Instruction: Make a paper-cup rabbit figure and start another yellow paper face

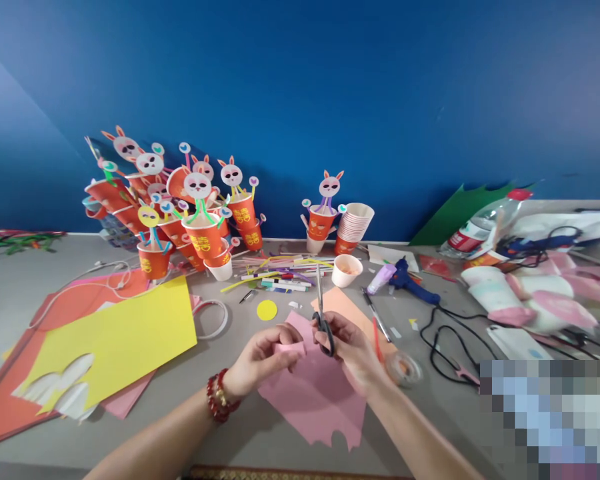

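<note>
My left hand (260,357) pinches a small folded piece of pink paper (290,348) just above a larger pink sheet (316,393) lying on the grey table. My right hand (353,350) grips black-handled scissors (321,313), blades pointing up and away, right beside the pink piece. A red bead bracelet sits on my left wrist. A small yellow paper disc (267,310) lies on the table just beyond my hands.
A yellow sheet (125,340) with cut-out shapes lies over orange and pink sheets at left. Orange paper-cup bunnies (200,227) crowd the back, beside stacked cups (355,223), markers and straws. A blue glue gun (410,280), cables, tape roll (403,367) and water bottle (480,230) lie at right.
</note>
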Motion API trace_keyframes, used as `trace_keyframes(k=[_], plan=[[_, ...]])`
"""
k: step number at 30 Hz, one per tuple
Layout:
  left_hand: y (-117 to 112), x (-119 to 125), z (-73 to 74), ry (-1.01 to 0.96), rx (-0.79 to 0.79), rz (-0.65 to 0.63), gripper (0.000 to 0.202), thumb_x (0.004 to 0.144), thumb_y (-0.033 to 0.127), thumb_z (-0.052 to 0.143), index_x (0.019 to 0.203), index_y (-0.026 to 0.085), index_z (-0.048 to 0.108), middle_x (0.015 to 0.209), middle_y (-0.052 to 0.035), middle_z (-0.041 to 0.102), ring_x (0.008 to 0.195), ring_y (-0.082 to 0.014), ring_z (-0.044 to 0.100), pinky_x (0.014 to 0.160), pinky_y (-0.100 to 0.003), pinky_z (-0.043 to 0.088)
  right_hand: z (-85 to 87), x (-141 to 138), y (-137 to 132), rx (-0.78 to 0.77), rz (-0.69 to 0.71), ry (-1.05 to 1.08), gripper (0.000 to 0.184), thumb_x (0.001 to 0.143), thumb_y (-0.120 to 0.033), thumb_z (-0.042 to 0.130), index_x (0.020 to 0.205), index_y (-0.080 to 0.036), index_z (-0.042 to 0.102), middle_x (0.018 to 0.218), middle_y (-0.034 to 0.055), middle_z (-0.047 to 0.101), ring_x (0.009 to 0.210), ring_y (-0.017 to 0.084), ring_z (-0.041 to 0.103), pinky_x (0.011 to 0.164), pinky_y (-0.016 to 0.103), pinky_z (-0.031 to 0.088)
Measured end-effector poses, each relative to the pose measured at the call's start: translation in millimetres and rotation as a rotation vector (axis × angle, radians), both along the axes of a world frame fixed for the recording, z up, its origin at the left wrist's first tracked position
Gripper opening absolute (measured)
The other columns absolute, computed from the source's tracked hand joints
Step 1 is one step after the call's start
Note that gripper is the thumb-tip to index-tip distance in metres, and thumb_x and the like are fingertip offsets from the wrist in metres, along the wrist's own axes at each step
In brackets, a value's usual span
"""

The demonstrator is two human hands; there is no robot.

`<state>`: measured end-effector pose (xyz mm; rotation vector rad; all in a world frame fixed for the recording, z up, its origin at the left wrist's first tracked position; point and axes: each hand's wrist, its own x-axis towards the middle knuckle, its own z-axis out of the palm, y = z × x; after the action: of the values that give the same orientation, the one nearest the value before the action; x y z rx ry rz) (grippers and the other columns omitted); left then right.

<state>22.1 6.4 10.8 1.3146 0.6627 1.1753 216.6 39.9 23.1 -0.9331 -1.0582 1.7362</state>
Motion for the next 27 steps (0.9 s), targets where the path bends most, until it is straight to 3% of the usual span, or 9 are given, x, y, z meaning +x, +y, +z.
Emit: trace_keyframes(k=[3, 7, 10, 13, 18, 24, 27], plan=[[-1, 0, 0.0, -0.019, -0.038, -0.002, 0.029, 0.091, 0.032, 0.068, 0.07, 0.018, 0.053, 0.071, -0.0022, 0.06, 0.071, -0.0147, 0.057, 0.07, -0.027, 0.044, -5.0, 1, -1, 0.023, 0.054, -0.031, 0.044, 0.062, -0.046, 0.092, 0.074, -0.019, 0.058, 0.063, -0.0045, 0.053, 0.056, 0.009, 0.04, 0.052, 0.021, 0.031], [-3, 0, 2.2, 0.01, -0.117, -0.056, 0.03, 0.089, 0.035, 0.07, 0.072, 0.016, 0.056, 0.073, -0.0025, 0.062, 0.065, -0.0123, 0.058, 0.065, -0.025, 0.045, -2.7, 3, -3, 0.173, 0.188, -0.087, 0.05, 0.063, -0.058, 0.086, 0.078, -0.019, 0.059, 0.072, -0.0009, 0.057, 0.065, 0.014, 0.048, 0.059, 0.025, 0.037], [-3, 0, 4.2, 0.081, -0.193, -0.075, 0.03, 0.088, 0.038, 0.071, 0.073, 0.015, 0.059, 0.073, -0.0032, 0.063, 0.062, -0.0111, 0.057, 0.061, -0.023, 0.045, 4.6, 2, -2, 0.155, 0.225, -0.147, 0.044, 0.067, -0.05, 0.085, 0.083, -0.02, 0.058, 0.076, -0.0011, 0.058, 0.069, 0.015, 0.051, 0.064, 0.026, 0.039], [-3, -1, 4.8, 0.164, -0.238, -0.074, 0.03, 0.088, 0.039, 0.071, 0.075, 0.013, 0.063, 0.07, -0.0031, 0.063, 0.061, -0.0103, 0.056, 0.059, -0.021, 0.044, 9.6, 0, -2, 0.098, 0.195, -0.208, 0.04, 0.066, -0.037, 0.085, 0.085, -0.021, 0.054, 0.076, -0.0025, 0.06, 0.069, 0.014, 0.053, 0.065, 0.026, 0.04], [-1, -2, 1.7, 0.185, -0.28, -0.081, 0.031, 0.085, 0.04, 0.074, 0.076, 0.013, 0.064, 0.07, -0.0033, 0.065, 0.06, -0.0103, 0.057, 0.056, -0.02, 0.043, 6.9, -3, -5, 0.127, 0.187, -0.218, 0.036, 0.066, -0.03, 0.084, 0.082, -0.021, 0.052, 0.072, -0.0041, 0.059, 0.065, 0.013, 0.051, 0.062, 0.025, 0.039], [-5, 6, -8.9, -0.17, -0.361, -0.012, 0.035, 0.081, 0.049, 0.076, 0.088, 0.016, 0.065, 0.076, -0.002, 0.066, 0.066, -0.0129, 0.06, 0.065, -0.025, 0.049, -4.8, -4, -4, 0.16, 0.013, -0.16, 0.031, 0.067, -0.033, 0.082, 0.082, -0.02, 0.058, 0.076, -0.0018, 0.062, 0.069, 0.014, 0.052, 0.063, 0.025, 0.039], [-10, 14, -12.5, -0.132, -0.326, 0.04, 0.03, 0.083, 0.044, 0.076, 0.084, 0.015, 0.068, 0.075, -0.0034, 0.067, 0.068, -0.0146, 0.062, 0.066, -0.025, 0.049, -8.8, -6, -5, 0.177, 0.0, -0.176, 0.032, 0.068, -0.035, 0.082, 0.082, -0.021, 0.056, 0.073, -0.0021, 0.061, 0.065, 0.014, 0.052, 0.061, 0.026, 0.039]])
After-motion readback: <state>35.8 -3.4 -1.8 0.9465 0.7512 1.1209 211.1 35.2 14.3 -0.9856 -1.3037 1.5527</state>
